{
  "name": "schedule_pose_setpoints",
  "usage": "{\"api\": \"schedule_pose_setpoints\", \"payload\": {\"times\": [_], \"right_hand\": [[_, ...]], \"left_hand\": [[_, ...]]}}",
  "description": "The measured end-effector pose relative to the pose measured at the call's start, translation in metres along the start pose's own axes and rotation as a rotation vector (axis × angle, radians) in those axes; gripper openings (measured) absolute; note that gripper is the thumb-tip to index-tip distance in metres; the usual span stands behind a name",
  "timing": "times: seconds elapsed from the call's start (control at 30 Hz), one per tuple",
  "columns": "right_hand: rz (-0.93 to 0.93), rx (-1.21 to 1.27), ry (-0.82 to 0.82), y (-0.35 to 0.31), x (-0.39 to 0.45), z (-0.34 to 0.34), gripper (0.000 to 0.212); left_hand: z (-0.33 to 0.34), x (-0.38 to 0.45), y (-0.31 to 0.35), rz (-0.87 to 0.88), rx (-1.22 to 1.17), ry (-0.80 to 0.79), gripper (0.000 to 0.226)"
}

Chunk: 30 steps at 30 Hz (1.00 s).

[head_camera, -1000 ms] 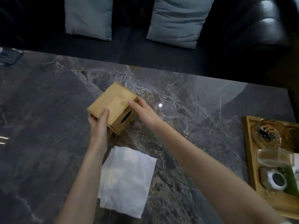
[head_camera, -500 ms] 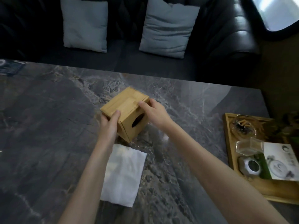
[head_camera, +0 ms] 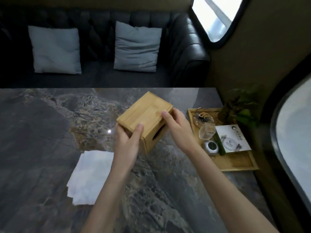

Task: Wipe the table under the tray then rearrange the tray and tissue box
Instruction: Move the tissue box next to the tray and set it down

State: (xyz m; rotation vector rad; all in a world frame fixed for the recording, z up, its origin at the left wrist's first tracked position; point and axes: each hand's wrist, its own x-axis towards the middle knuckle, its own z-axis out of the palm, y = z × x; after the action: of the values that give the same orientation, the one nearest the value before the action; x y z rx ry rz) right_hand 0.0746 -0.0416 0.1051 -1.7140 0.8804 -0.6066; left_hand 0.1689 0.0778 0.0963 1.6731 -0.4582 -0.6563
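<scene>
Both hands clasp the wooden tissue box (head_camera: 146, 115), tipped with its slot facing down-right: left hand (head_camera: 127, 145) on the near-left corner, right hand (head_camera: 178, 130) on the right end. It hangs above the counter (head_camera: 42, 132). The tray (head_camera: 235, 163) lies at three o'clock, nearer the right hand; the white cloth (head_camera: 90, 175) at seven.

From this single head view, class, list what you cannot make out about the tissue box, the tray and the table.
- Tissue box: underside and resting or lifted state, hidden by left hand and right hand.
- Tray: card print too small; far corner behind plant.
- Table: left and near edges cut off.
</scene>
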Motion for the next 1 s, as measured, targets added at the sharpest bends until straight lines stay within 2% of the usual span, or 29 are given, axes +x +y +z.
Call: {"api": "schedule_pose_setpoints", "payload": {"times": [0.23, 0.4, 0.47, 0.63, 0.83, 1.0], "right_hand": [[0.064, 0.050, 0.204, 0.044, -0.084, -0.058, 0.033], [0.167, 0.151, 0.353, 0.079, -0.140, -0.086, 0.024], [0.187, 0.173, 0.404, 0.091, -0.162, -0.095, 0.026], [0.263, 0.176, 0.509, 0.122, -0.211, -0.113, 0.012], [0.328, 0.201, 0.601, 0.150, -0.252, -0.124, 0.016], [0.375, 0.241, 0.655, 0.163, -0.272, -0.129, 0.017]], "left_hand": [[0.053, -0.077, -0.011, 0.044, 0.034, -0.183, 0.072], [0.087, -0.122, -0.031, 0.046, 0.063, -0.321, 0.067], [0.097, -0.136, -0.041, 0.047, 0.084, -0.378, 0.064], [0.120, -0.168, -0.068, -0.035, 0.178, -0.481, 0.074], [0.138, -0.203, -0.085, -0.106, 0.206, -0.594, 0.087], [0.146, -0.222, -0.094, -0.146, 0.244, -0.628, 0.092]]}}
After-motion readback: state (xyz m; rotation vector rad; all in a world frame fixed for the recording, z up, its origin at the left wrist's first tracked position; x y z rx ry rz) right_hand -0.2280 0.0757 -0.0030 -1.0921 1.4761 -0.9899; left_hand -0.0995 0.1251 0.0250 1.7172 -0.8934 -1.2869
